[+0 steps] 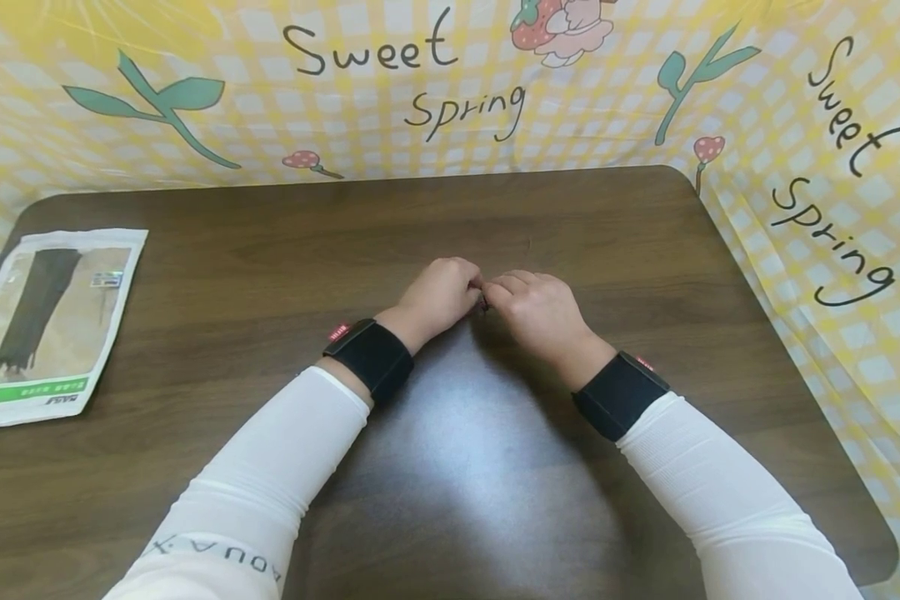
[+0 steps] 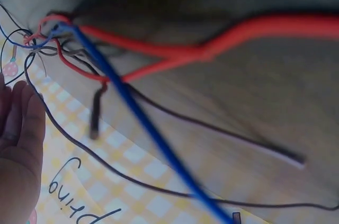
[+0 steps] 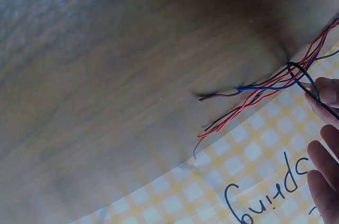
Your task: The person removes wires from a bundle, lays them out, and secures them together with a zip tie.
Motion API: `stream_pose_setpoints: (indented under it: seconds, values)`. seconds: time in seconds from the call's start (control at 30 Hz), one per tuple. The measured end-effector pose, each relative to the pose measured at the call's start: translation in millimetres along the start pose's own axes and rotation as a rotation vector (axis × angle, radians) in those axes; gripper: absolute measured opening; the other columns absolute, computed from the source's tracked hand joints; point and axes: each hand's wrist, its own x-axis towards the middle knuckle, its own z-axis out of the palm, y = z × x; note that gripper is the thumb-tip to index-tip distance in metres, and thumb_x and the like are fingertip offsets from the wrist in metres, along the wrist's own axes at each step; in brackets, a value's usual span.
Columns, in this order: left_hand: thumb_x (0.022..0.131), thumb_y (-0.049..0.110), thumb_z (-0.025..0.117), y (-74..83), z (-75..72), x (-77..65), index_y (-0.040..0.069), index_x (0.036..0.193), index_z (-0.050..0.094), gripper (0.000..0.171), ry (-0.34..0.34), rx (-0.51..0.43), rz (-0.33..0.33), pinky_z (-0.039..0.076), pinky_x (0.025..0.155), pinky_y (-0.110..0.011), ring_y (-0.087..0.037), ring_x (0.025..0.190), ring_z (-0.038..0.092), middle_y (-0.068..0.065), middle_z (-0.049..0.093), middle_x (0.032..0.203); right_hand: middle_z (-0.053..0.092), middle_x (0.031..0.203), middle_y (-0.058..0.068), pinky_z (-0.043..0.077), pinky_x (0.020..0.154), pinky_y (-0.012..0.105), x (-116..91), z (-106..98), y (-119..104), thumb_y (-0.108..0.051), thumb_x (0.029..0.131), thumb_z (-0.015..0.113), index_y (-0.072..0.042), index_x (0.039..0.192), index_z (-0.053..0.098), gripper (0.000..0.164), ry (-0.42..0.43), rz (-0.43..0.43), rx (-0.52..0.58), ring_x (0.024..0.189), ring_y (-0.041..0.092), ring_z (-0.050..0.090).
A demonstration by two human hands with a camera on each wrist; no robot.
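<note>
Over the middle of the table, my left hand (image 1: 438, 292) and right hand (image 1: 540, 310) meet at the fingertips. Both hands pinch a bundle of thin electrical wires; only a small dark bit of wire (image 1: 484, 305) peeks out below the fingers in the head view. Close up in the left wrist view are a red wire (image 2: 265, 30), a blue wire (image 2: 143, 115) and several black ones, tangled at upper left. Seen from the right wrist, the wires (image 3: 259, 97) run loose-ended to the left, and a black strand loops around them near fingertips (image 3: 329, 91). The exact grip is partly hidden.
A flat plastic packet (image 1: 52, 325) picturing a dark fringed item lies at the table's left. The brown wooden table (image 1: 270, 250) has rounded corners. Yellow checked cloth (image 1: 450, 150) hangs behind it and along its right side. Black bands (image 1: 371, 358) circle both wrists.
</note>
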Motion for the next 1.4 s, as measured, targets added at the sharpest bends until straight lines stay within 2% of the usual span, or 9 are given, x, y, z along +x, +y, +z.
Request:
stream_pose_setpoints:
  seconds: [0.13,0.3,0.47,0.63,0.9,1.17,1.4]
  values:
    - [0.096,0.009,0.058,1.3,1.6,0.7,0.003,0.098,0.071,0.014,0.003,0.023,0.013,0.049,0.086,-0.032,-0.020,0.093,0.059,-0.009,0.066,0.099,0.072,0.086,0.009,0.057,0.070,0.037,-0.6,0.1,0.3,0.002,0.083,0.070,-0.003,0.085,0.069,0.005,0.009,0.008,0.023,0.084,0.025,0.069]
    - [0.096,0.009,0.058,1.1,1.7,2.3,0.002,0.101,0.071,0.015,0.039,0.048,0.044,0.046,0.091,-0.033,-0.022,0.098,0.058,-0.010,0.066,0.100,0.073,0.090,0.010,0.057,0.073,0.038,0.0,-1.3,0.2,0.002,0.085,0.066,-0.001,0.087,0.071,0.006,0.023,0.044,0.048,0.087,0.026,0.070]
    - [0.097,0.010,0.057,1.2,0.3,2.0,0.003,0.104,0.071,0.017,0.050,0.054,0.048,0.045,0.094,-0.033,-0.023,0.104,0.058,-0.010,0.067,0.105,0.073,0.092,0.009,0.057,0.067,0.038,2.0,-3.4,-1.1,0.000,0.086,0.065,-0.003,0.088,0.072,0.007,0.014,0.105,0.069,0.087,0.024,0.069]
    - [0.097,0.009,0.056,1.9,0.1,2.1,0.002,0.104,0.071,0.018,0.051,0.069,0.068,0.045,0.094,-0.034,-0.024,0.105,0.058,-0.010,0.067,0.105,0.072,0.086,0.010,0.056,0.061,0.038,4.5,-5.0,-2.0,-0.001,0.088,0.065,-0.002,0.083,0.071,0.008,0.011,0.147,0.100,0.080,0.025,0.068]
    - [0.095,0.005,0.058,1.2,2.9,3.9,0.002,0.093,0.071,0.013,0.063,0.087,0.105,0.046,0.089,-0.034,-0.023,0.096,0.058,-0.009,0.067,0.096,0.071,0.081,0.011,0.055,0.060,0.038,4.7,-5.1,-0.5,0.000,0.087,0.064,-0.001,0.078,0.069,0.010,-0.018,0.146,0.145,0.077,0.025,0.067]
    - [0.095,0.005,0.057,5.1,1.7,5.8,0.003,0.090,0.069,0.013,0.028,0.085,0.090,0.047,0.086,-0.033,-0.020,0.091,0.057,-0.007,0.065,0.093,0.070,0.080,0.011,0.055,0.061,0.040,3.9,-8.6,2.3,0.000,0.086,0.067,0.000,0.081,0.068,0.005,-0.045,0.122,0.161,0.077,0.026,0.067]
    - [0.093,0.001,0.057,6.8,-0.7,6.6,0.003,0.092,0.069,0.013,0.004,0.095,0.079,0.048,0.085,-0.032,-0.019,0.091,0.058,-0.006,0.066,0.094,0.068,0.075,0.010,0.052,0.056,0.037,3.5,-9.1,1.8,0.002,0.086,0.065,-0.001,0.074,0.062,0.012,-0.045,0.103,0.155,0.071,0.025,0.065]
